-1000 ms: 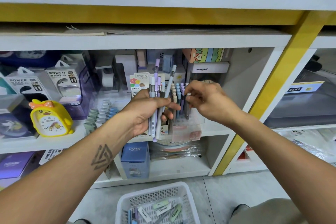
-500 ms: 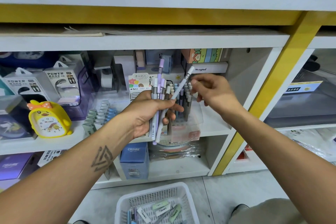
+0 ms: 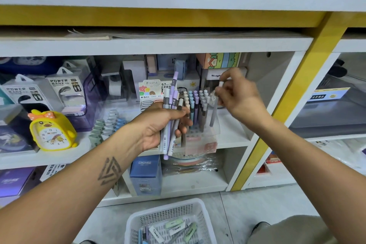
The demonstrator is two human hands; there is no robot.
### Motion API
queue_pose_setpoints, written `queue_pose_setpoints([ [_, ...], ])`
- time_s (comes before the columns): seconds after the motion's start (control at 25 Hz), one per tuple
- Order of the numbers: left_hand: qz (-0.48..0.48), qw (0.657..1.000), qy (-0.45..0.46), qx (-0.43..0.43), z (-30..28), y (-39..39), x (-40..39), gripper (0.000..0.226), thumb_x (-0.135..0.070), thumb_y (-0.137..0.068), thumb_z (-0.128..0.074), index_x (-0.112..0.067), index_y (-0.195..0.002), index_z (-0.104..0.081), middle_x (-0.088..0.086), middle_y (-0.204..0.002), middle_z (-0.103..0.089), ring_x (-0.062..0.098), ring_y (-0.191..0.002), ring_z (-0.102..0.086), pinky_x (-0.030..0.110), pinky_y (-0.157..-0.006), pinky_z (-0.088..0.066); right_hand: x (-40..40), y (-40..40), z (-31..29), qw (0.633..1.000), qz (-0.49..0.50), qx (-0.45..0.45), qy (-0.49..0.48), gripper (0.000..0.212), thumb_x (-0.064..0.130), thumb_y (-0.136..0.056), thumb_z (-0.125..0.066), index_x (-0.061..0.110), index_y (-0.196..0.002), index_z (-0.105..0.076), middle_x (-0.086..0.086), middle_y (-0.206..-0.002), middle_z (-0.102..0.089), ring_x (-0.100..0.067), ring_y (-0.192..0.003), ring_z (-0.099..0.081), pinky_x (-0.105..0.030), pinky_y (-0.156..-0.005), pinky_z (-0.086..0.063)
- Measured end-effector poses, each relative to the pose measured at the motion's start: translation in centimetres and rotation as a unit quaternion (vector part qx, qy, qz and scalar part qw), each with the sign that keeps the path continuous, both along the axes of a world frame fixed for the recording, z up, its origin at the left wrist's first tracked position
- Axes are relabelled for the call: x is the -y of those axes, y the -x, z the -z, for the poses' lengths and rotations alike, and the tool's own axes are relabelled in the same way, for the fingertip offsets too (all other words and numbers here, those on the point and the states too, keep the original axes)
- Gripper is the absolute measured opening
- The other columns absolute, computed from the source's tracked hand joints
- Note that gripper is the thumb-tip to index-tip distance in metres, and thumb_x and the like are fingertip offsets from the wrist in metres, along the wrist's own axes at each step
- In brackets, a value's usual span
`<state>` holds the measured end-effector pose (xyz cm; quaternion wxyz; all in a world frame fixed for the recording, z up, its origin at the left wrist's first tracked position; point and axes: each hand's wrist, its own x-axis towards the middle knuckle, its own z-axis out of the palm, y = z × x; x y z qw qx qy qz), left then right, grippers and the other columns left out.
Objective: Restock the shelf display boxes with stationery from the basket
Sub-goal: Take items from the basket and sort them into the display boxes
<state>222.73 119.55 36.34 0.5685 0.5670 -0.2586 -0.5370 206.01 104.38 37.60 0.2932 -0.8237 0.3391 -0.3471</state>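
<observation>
In the head view, a bundle of pens (image 3: pixel 172 123) is clasped in the left hand (image 3: pixel 158 125), whose grip is curled shut around the middle of the barrels. The pens stand nearly upright, tips rising above the fingers and barcoded ends hanging below the palm; one lilac pen (image 3: pixel 174 85) stands higher than the rest.

To the right, a single grey pen (image 3: pixel 214 105) is pinched near its white cap by the right hand (image 3: pixel 240 95), the grip closed on it with thumb and fingertips. The pen hangs almost vertically below the grip, its lower end over the right side of the clear display box (image 3: pixel 200 136), just beside the pens already standing there. Whether the lower end has entered a slot cannot be told, as the hand is blurred.

The display box is set on the middle shelf (image 3: pixel 233 138), behind and right of the left hand, with rows of pastel pens held upright in it.

Far left on the same shelf, a yellow duck clock (image 3: pixel 52 130) and power bank boxes (image 3: pixel 65 93) are seen.

Near the bottom edge, a white basket (image 3: pixel 168 222) is placed on the floor, with more stationery lying inside.
</observation>
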Motion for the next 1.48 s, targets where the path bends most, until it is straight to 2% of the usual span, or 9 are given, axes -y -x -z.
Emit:
queue_pose_setpoints([
  [0.12,0.001,0.999,0.006,-0.034,-0.1,0.1,0.0,0.03,-0.001,-0.092,-0.059,0.011,-0.12,-0.06,0.029,-0.087,-0.066,0.025,-0.057,-0.06,0.023,-0.047,-0.048,-0.4,-0.2,1.4,0.993,-0.037,-0.097,0.062,0.018,0.022,-0.1,-0.055,0.032,-0.101,-0.04,-0.004,-0.084,-0.066,-0.026,-0.079,-0.068,-0.053,-0.075,-0.058],
  [0.4,0.02,0.999,0.018,-0.025,-0.2,0.2,0.0,0.029,0.004,-0.093,-0.055,0.012,-0.122,-0.055,0.03,-0.095,-0.071,0.024,-0.057,-0.061,0.023,-0.048,-0.049,-0.4,-0.4,2.3,0.99,-0.069,-0.09,0.081,0.026,0.018,-0.099,-0.057,0.035,-0.094,-0.039,0.0,-0.081,-0.066,-0.013,-0.074,-0.067,-0.047,-0.071,-0.059],
  [0.56,0.037,0.998,0.036,-0.022,-0.3,0.3,-0.1,0.009,0.003,-0.093,-0.055,0.002,-0.103,-0.056,0.032,-0.101,-0.069,0.024,-0.059,-0.062,0.024,-0.048,-0.049,-0.5,-0.3,2.2,0.99,-0.088,-0.09,0.065,0.025,0.016,-0.099,-0.058,0.034,-0.091,-0.042,0.002,-0.08,-0.065,-0.009,-0.07,-0.066,-0.042,-0.07,-0.059],
  [0.72,0.04,0.998,0.048,-0.017,-0.3,0.3,-0.1,0.008,0.003,-0.094,-0.056,0.002,-0.101,-0.058,0.033,-0.1,-0.069,0.027,-0.064,-0.067,0.026,-0.052,-0.054,-0.3,-0.6,2.2,0.985,-0.04,-0.132,0.099,0.005,0.017,-0.098,-0.062,0.019,-0.093,-0.061,-0.003,-0.085,-0.067,-0.021,-0.083,-0.065,-0.042,-0.075,-0.055],
  [0.8,0.041,0.998,0.051,-0.023,-0.2,0.3,-0.2,0.011,0.004,-0.093,-0.058,0.004,-0.103,-0.06,0.033,-0.1,-0.069,0.03,-0.068,-0.069,0.029,-0.057,-0.057,-0.2,-0.6,1.9,0.976,-0.009,-0.169,0.136,0.014,0.02,-0.097,-0.063,0.011,-0.094,-0.072,-0.005,-0.093,-0.066,-0.025,-0.091,-0.061,-0.04,-0.079,-0.05],
  [0.92,0.044,0.997,0.057,-0.029,-0.3,0.3,-0.2,0.014,0.003,-0.092,-0.059,0.007,-0.104,-0.062,0.033,-0.1,-0.069,0.032,-0.073,-0.071,0.031,-0.061,-0.059,-1.1,-0.9,0.8,0.993,-0.004,-0.09,0.08,0.019,0.028,-0.098,-0.062,0.014,-0.096,-0.076,-0.002,-0.094,-0.067,-0.017,-0.086,-0.061,-0.035,-0.077,-0.051],
  [1.08,0.039,0.997,0.058,-0.039,-0.4,0.5,-0.2,0.019,0.003,-0.089,-0.061,0.007,-0.108,-0.062,0.034,-0.101,-0.069,0.035,-0.078,-0.073,0.033,-0.062,-0.059,-2.8,-1.8,-0.2,0.979,-0.107,0.042,-0.167,0.018,0.029,-0.09,-0.074,0.012,-0.096,-0.077,0.006,-0.076,-0.072,-0.001,-0.066,-0.06,-0.015,-0.056,-0.044],
  [1.28,0.039,0.995,0.059,-0.067,-0.4,0.5,-0.4,0.024,0.004,-0.091,-0.057,0.009,-0.114,-0.062,0.034,-0.105,-0.068,0.044,-0.096,-0.07,0.046,-0.074,-0.061,-2.8,-1.6,-0.8,0.941,-0.123,0.132,-0.285,0.013,0.005,-0.093,-0.067,-0.006,-0.1,-0.07,-0.014,-0.078,-0.067,-0.018,-0.059,-0.057,-0.023,-0.052,-0.044],
  [1.48,-0.042,0.999,0.008,-0.012,-0.7,-0.4,-0.3,0.022,0.001,-0.094,-0.057,0.009,-0.114,-0.063,0.026,-0.087,-0.072,0.027,-0.065,-0.07,0.028,-0.054,-0.057,-1.5,-0.7,-1.5,0.97,-0.025,0.176,-0.167,0.007,0.001,-0.096,-0.061,0.002,-0.096,-0.069,-0.012,-0.07,-0.069,-0.019,-0.053,-0.062,-0.029,-0.057,-0.056],
])
